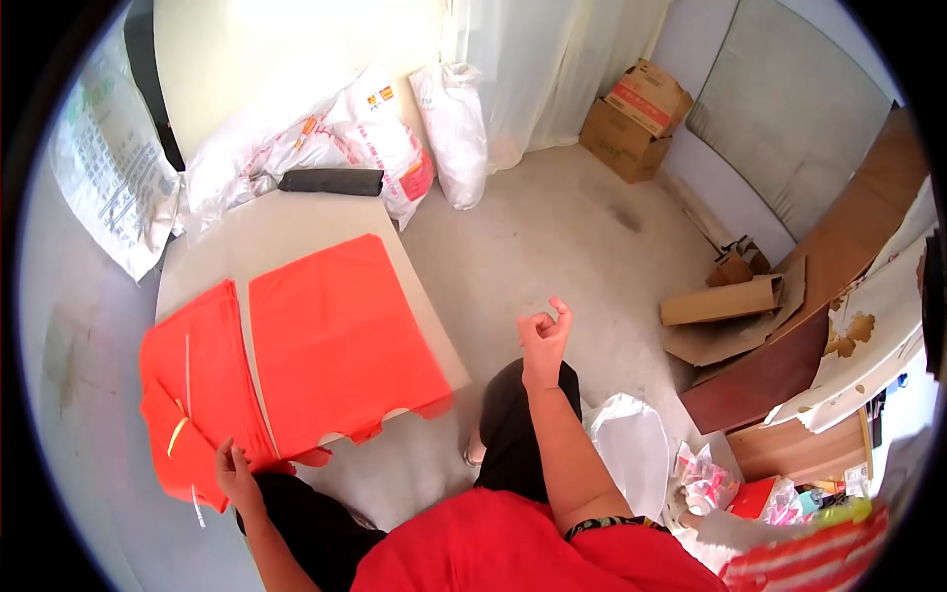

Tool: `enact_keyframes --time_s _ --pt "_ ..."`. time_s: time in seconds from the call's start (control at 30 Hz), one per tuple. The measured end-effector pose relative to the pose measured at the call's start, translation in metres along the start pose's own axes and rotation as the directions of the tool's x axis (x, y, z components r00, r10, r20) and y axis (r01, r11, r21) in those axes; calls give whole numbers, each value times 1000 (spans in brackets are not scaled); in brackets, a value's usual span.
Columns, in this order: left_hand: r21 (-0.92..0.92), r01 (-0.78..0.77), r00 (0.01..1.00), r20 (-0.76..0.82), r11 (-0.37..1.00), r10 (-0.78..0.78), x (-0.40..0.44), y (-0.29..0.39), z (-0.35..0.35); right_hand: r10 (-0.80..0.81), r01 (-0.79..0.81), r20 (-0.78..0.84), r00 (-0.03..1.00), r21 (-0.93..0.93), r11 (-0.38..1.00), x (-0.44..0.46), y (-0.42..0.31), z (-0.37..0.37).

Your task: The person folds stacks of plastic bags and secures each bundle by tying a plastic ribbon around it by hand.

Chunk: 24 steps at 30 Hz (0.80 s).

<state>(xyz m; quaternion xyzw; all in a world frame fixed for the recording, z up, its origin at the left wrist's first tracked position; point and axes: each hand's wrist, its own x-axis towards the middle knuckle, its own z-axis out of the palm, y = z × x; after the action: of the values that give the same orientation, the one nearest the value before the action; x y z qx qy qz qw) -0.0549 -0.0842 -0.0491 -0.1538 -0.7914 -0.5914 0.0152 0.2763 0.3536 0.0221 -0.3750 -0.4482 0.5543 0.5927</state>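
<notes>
"Judging by the left hand (238, 479), is the left cloth (219, 365) gripped?"

"That cannot be told; its fingers are bent over the cloth's near edge. Nothing is seen in the loosely curled right hand (545, 345)."

"What could be spoiled?"

"The right cloth (335, 340), ahead and right of the left hand, is draped past the table (227, 247); if snagged, it could be dragged off."

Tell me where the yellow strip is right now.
In the head view, the yellow strip lies at lower left, on the left red cloth, just up and left of the left hand.
</notes>
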Motion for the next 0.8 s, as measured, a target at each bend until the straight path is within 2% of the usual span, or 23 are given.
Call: enact_keyframes --time_s 0.07,0.13,0.53,0.63,0.73,0.8 --pt "-50 -13 1000 0 999 13 0 -4 -2 0 0 0 1000 -4 1000 -4 -8 -3" --pt "-12 -36 999 -18 999 36 -1 -7 -3 -10 10 3 1000 2 1000 -4 -10 -9" --pt "-43 23 998 -58 999 -26 -7 5 -18 -54 55 41 998 -9 998 -6 2 -18" --pt "28 23 999 -41 999 -22 0 -9 -18 -56 57 59 997 -22 998 -8 13 -20" --pt "27 14 1000 3 1000 -14 4 -17 -15 15 -14 56 998 -23 1000 -17 20 -26" --pt "73 0 1000 6 997 -1 7 -19 -15 117 -116 14 993 -83 990 -20 16 -22"
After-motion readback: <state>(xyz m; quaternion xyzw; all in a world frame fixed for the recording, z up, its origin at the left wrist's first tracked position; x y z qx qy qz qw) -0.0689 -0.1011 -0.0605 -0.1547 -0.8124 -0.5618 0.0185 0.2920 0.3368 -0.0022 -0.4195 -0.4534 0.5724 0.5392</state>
